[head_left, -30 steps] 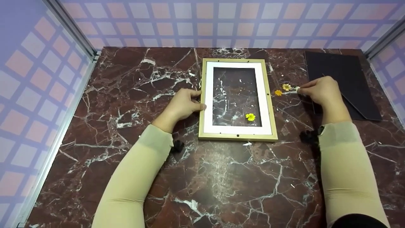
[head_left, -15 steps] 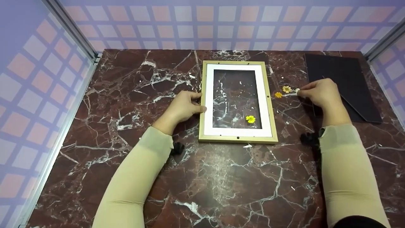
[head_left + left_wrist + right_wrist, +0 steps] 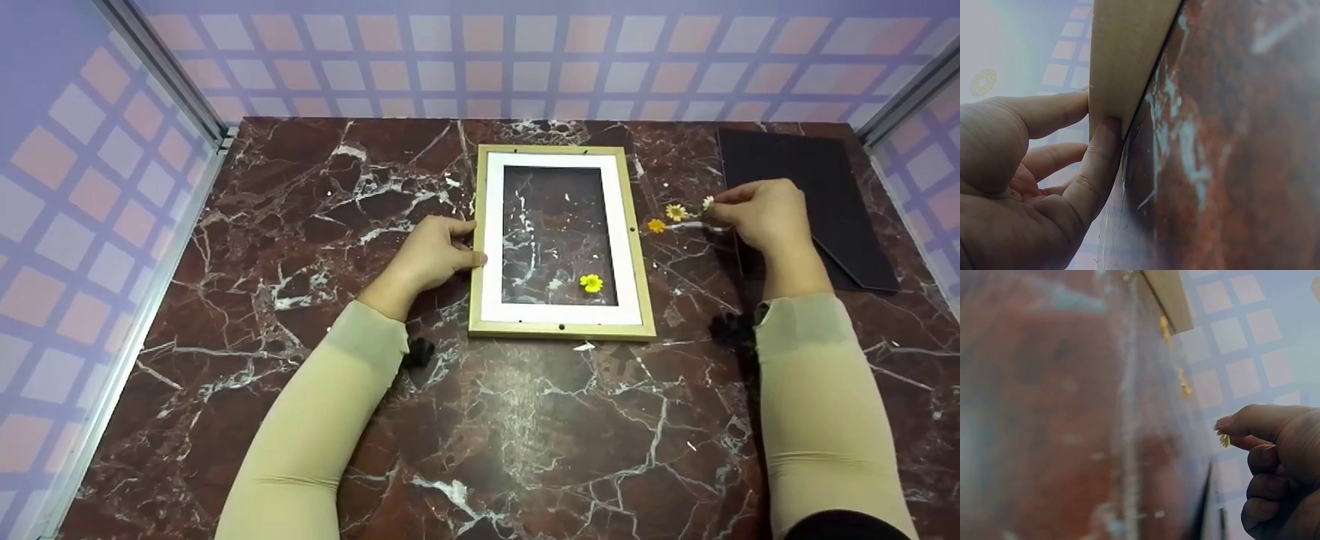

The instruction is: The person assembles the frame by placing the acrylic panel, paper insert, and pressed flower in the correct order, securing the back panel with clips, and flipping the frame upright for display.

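A light wooden picture frame (image 3: 525, 328) with a white mat (image 3: 555, 313) lies on the dark red marbled table. My left hand (image 3: 431, 251) grips its left edge with thumb and fingers; the left wrist view shows the fingers against the wooden side. Inside the window, near the lower right, sits a yellow flower (image 3: 591, 283). My right hand (image 3: 769, 217) pinches a small white flower (image 3: 707, 205) by thumb and forefinger, held just above the table in the right wrist view. To its left lie a pale yellow flower (image 3: 676, 212) and an orange flower (image 3: 656, 225).
A black board (image 3: 840, 187) with a diagonal flap edge lies at the right, partly behind my right hand. Checked walls (image 3: 480, 67) enclose the table (image 3: 525, 435) at the back and both sides.
The white flower has come up off the table between the right fingertips, and the right hand has risen slightly. The left hand, frame and other flowers stay put.
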Demonstrator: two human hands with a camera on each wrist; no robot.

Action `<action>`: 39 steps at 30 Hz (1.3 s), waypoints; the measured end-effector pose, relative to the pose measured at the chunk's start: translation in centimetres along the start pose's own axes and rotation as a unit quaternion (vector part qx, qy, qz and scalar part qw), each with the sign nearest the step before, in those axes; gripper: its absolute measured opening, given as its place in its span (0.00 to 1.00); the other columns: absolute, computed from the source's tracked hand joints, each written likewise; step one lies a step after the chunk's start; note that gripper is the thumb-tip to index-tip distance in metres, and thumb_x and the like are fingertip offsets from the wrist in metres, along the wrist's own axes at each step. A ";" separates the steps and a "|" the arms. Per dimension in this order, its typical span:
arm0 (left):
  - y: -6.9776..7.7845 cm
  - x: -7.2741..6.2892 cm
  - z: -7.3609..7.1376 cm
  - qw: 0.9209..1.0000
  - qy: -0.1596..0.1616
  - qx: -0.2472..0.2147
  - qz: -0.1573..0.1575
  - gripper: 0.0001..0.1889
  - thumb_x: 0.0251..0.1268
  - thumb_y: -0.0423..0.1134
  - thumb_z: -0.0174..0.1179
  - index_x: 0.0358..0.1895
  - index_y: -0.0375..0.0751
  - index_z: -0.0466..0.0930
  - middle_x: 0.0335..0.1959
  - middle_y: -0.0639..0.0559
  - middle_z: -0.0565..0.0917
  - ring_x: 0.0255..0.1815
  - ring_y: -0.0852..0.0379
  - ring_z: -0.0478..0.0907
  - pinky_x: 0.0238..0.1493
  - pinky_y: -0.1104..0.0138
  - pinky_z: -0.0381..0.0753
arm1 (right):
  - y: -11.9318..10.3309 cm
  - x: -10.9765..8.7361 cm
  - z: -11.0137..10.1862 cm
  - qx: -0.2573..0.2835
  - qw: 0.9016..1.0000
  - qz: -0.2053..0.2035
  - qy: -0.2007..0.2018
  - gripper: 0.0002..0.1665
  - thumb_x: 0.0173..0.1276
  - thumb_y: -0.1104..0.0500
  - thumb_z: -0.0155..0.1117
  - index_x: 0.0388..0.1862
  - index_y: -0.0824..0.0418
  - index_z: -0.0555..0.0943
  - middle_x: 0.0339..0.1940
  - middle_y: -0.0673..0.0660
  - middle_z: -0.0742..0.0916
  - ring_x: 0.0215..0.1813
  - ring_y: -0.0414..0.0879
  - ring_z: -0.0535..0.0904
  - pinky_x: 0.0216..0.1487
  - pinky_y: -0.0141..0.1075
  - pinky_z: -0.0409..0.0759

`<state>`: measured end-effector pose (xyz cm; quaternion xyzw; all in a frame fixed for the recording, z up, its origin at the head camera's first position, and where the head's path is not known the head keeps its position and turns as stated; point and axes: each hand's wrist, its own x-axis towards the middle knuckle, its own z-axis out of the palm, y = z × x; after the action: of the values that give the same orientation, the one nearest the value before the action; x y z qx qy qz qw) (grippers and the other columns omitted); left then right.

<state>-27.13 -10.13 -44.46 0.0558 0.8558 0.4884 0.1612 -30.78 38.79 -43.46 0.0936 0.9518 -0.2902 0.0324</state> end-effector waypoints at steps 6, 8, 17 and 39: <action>0.0 -0.1 -0.1 1.000 0.000 0.005 0.001 0.37 0.71 0.32 0.78 0.81 0.32 0.75 0.63 0.36 0.93 0.48 0.53 0.92 0.48 0.68 0.93 | -1.5 -0.5 -0.1 0.010 0.999 -0.025 0.047 0.25 0.81 0.44 0.73 0.63 0.60 0.94 0.41 0.51 0.98 0.37 0.37 0.88 0.31 0.24 0.77; -0.1 -0.1 -0.1 1.000 0.001 0.006 0.001 0.37 0.71 0.32 0.78 0.81 0.32 0.75 0.65 0.37 0.92 0.50 0.52 0.92 0.53 0.66 0.93 | -2.2 -0.7 0.1 0.014 0.997 -0.037 0.059 0.24 0.80 0.45 0.74 0.61 0.61 0.94 0.29 0.39 0.93 0.27 0.29 0.82 0.27 0.24 0.76; 0.1 -0.1 -0.2 1.000 0.000 -0.001 -0.004 0.37 0.71 0.32 0.78 0.81 0.33 0.75 0.70 0.38 0.90 0.48 0.54 0.92 0.51 0.67 0.93 | -5.5 -1.3 -0.2 0.057 0.995 -0.069 0.051 0.24 0.78 0.45 0.76 0.61 0.61 0.94 0.22 0.29 0.84 0.25 0.32 0.80 0.26 0.27 0.77; -0.3 -0.1 0.1 1.000 0.002 -0.005 -0.007 0.37 0.72 0.33 0.78 0.81 0.33 0.75 0.68 0.38 0.90 0.50 0.53 0.92 0.55 0.66 0.93 | -12.9 -1.1 2.8 -0.002 0.987 -0.159 -0.013 0.17 0.76 0.50 0.78 0.54 0.58 0.97 0.36 0.56 0.95 0.26 0.34 0.78 0.28 0.25 0.76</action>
<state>-27.01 -10.17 -44.72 0.0479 0.8541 0.4913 0.1638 -32.19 26.54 -38.60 -0.0624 0.9546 -0.2914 -0.0016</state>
